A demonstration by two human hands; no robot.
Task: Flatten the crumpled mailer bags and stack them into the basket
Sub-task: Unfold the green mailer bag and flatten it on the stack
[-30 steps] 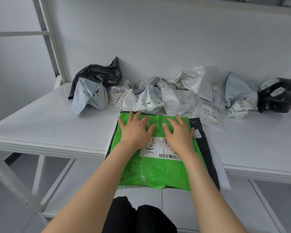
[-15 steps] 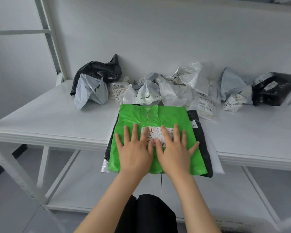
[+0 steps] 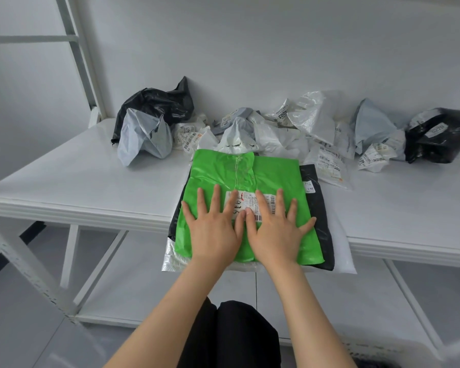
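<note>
A flattened green mailer bag [image 3: 274, 171] with a white shipping label lies on top of a black mailer [image 3: 320, 208] and a silvery white one [image 3: 171, 257], stacked at the table's front edge and overhanging it. My left hand [image 3: 214, 227] and my right hand [image 3: 275, 231] press flat on the green bag side by side, fingers straight and spread. A pile of crumpled white and grey mailers [image 3: 282, 134] lies behind the stack along the wall. The rim of a white basket [image 3: 388, 353] shows at the bottom right.
A crumpled black bag [image 3: 157, 104] and a grey one [image 3: 144, 139] sit at the back left of the white table [image 3: 64, 176]. Another black bag [image 3: 441, 134] lies at the far right. A white shelf post [image 3: 77, 57] rises at the left. My dark trousers [image 3: 231, 338] are below.
Both hands slid toward me over the green bag, from its far half down to its near half. The label that they covered now shows above the fingers.
</note>
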